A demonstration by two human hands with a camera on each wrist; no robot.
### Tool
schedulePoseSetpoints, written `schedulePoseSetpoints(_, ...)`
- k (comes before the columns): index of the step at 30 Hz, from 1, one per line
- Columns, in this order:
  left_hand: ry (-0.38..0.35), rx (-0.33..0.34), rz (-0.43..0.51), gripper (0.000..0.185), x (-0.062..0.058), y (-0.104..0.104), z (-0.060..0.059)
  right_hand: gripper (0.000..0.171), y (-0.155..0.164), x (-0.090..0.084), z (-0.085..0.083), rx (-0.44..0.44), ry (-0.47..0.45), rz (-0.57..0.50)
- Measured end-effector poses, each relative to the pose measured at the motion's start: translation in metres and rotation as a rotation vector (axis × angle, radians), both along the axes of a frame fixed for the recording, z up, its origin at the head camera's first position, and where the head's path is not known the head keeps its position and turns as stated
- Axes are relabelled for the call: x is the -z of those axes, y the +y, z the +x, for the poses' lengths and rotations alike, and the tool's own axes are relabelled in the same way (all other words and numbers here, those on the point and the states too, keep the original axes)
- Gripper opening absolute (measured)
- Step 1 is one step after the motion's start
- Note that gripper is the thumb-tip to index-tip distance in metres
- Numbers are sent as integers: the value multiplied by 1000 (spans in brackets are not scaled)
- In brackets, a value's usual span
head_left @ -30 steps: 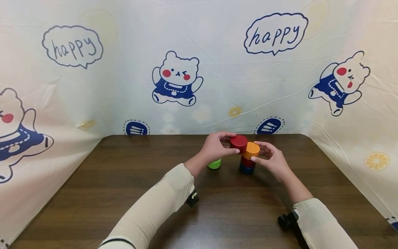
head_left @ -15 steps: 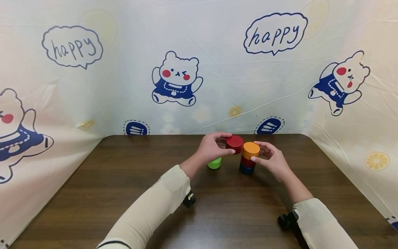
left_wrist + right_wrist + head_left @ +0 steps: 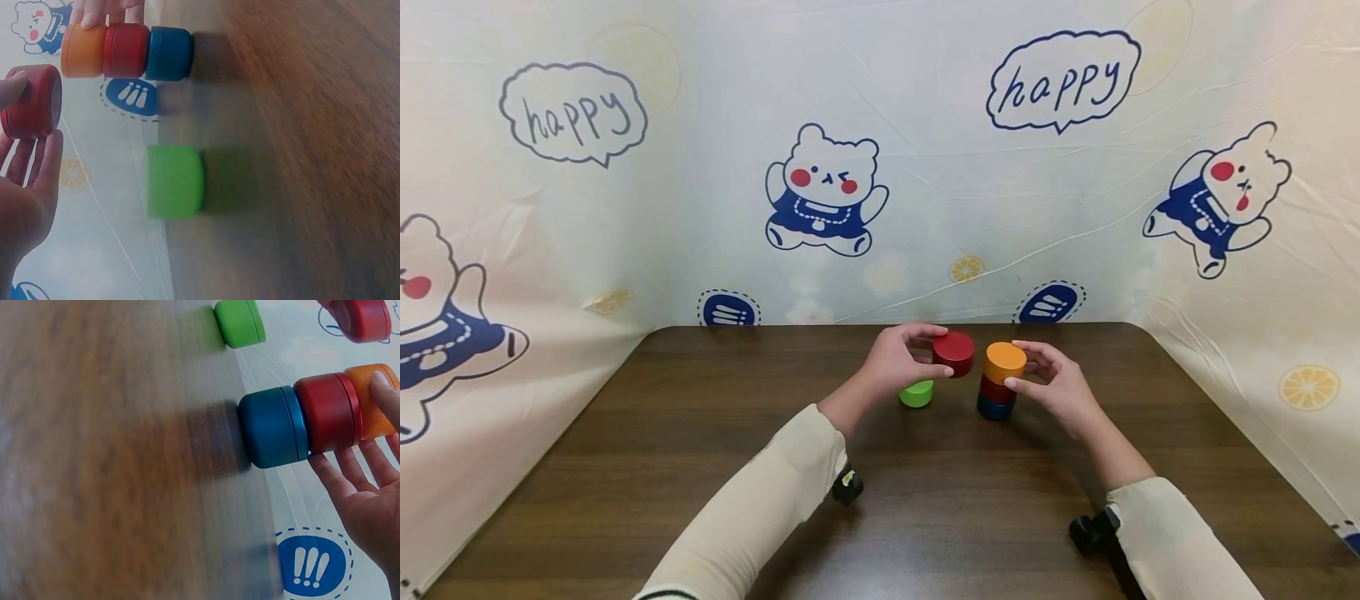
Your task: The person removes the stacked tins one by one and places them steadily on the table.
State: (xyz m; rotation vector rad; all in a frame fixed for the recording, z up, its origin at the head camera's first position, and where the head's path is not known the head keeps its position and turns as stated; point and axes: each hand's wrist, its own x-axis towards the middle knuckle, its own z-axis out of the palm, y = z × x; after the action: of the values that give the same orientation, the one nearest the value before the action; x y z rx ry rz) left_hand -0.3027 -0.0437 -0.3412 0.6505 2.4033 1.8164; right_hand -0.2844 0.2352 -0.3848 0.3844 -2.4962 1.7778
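Observation:
My left hand (image 3: 891,360) pinches a red round canister (image 3: 953,354) between thumb and fingers, raised above the table and just left of a stack. That stack has a blue canister (image 3: 272,428) at the bottom, a second red canister (image 3: 326,412) in the middle and an orange canister (image 3: 1006,362) on top. Thumb and fingers of my right hand (image 3: 1060,387) hold the orange canister from the right side, with other fingers lower beside the red one in the right wrist view. A green canister (image 3: 175,181) stands alone on the table, below and left of the raised red one.
The brown wooden table (image 3: 925,517) reaches back to a printed cloth (image 3: 700,208) with bears and "happy" bubbles. Cloth also hangs along both sides. Dark wrist cameras sit below each cuff, such as the right camera (image 3: 1093,533).
My left hand has carried the red canister leftward and slightly down, from overlapping the orange one to apart from the stack. The right hand stays on the orange canister.

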Motion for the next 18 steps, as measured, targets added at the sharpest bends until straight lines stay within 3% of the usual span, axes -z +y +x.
schedulePoseSetpoints(18, -27, -30, 9, 51, 11, -18, 2, 65, 2, 4, -4, 10, 11, 15)
